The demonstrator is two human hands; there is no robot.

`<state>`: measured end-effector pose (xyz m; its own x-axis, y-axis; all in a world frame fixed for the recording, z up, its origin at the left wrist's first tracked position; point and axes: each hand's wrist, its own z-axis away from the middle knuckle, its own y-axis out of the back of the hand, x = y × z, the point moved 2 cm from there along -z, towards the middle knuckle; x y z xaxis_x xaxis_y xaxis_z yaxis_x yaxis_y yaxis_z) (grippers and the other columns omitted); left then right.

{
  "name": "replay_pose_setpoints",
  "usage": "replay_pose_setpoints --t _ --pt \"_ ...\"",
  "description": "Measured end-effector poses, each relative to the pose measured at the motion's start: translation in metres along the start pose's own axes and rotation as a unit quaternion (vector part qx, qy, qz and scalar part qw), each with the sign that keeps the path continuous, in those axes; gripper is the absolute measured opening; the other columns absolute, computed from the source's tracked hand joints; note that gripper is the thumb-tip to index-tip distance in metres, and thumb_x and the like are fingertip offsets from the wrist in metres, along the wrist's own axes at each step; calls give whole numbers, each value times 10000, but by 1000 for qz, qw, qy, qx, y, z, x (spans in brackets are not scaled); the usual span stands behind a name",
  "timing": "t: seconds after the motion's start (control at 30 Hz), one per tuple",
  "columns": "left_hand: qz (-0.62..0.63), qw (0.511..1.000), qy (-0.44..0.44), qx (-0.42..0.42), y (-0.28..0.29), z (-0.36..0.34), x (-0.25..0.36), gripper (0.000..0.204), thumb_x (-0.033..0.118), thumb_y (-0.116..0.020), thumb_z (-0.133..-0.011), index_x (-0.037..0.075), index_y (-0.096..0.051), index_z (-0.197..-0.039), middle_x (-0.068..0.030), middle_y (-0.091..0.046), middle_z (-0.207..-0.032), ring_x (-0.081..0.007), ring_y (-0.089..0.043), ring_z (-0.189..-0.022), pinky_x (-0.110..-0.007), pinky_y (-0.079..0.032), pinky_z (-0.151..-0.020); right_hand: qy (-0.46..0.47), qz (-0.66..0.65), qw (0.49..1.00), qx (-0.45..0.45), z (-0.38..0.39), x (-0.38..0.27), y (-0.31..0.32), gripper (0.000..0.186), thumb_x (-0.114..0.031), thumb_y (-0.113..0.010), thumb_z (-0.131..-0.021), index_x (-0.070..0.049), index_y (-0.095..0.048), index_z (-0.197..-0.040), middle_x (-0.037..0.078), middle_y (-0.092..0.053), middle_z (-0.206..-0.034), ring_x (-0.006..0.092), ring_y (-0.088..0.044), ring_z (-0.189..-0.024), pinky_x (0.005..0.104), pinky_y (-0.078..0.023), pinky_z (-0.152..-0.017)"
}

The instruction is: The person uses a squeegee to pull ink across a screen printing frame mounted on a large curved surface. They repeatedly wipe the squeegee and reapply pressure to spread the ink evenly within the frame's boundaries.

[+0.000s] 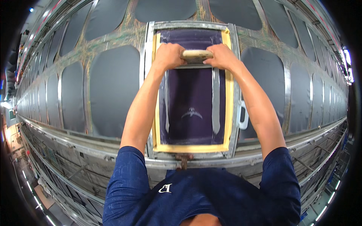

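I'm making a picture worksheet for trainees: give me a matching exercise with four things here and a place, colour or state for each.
Things:
1. Pale bar
2. Tape
3. Looped piece
4. Shirt

Places, colours and states:
A. Navy blue
B. Beside the right edge of the metal frame
C. Gripped at one end by the left hand and at the other by the right hand
D. Yellow

Right pairs: 1-C, 2-D, 3-B, 4-A
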<state>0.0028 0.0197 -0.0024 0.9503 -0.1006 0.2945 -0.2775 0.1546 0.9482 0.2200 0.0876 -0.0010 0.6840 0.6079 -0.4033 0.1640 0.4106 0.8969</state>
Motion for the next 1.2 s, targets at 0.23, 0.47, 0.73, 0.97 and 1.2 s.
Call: replay_pose_setpoints --t 0.23,0.47,0.73,0.97,1.2 --pt "65 996 -41 36 -57 232 89 170 148 -835 -673 151 -734 -810 -65 -703 -744 -296 -680 -737 -457 -464 -791 34 9 999 12 219 -94 -90 285 -196 -798 -698 -108 -679 -942 134 -621 -889 340 -596 -965 463 -458 -911" --pt "48 995 -69 60 -52 235 91 199 218 -858 -673 140 -714 -786 -35 -689 -734 -256 -672 -739 -409 -431 -766 53 -8 998 14 221 -94 -85 238 -197 -775 -718 -100 -677 -912 105 -656 -808 310 -621 -927 444 -458 -903" --pt "-23 990 -74 116 10 -11 -3 187 272 -834 -723 140 -702 -747 -71 -706 -721 -288 -704 -732 -437 -461 -801 48 57 992 102 -5 10 10 255 -281 -798 -773 -94 -665 -882 153 -713 -849 375 -682 -893 492 -498 -838" --pt "-14 998 -32 49 18 -97 -36 344 378 -866 -691 131 -768 -910 -153 -731 -794 -384 -706 -809 -477 -553 -770 -23 -4 1000 10 -88 53 31 365 -353 -822 -803 -75 -723 -1018 199 -740 -962 408 -701 -959 499 -541 -861" --pt "-12 999 -32 40 12 -62 -25 338 407 -855 -702 149 -769 -903 -123 -736 -809 -367 -705 -813 -467 -550 -757 -49 -13 999 -15 -56 27 21 338 -323 -823 -795 -60 -724 -983 196 -735 -946 388 -706 -950 472 -556 -844"
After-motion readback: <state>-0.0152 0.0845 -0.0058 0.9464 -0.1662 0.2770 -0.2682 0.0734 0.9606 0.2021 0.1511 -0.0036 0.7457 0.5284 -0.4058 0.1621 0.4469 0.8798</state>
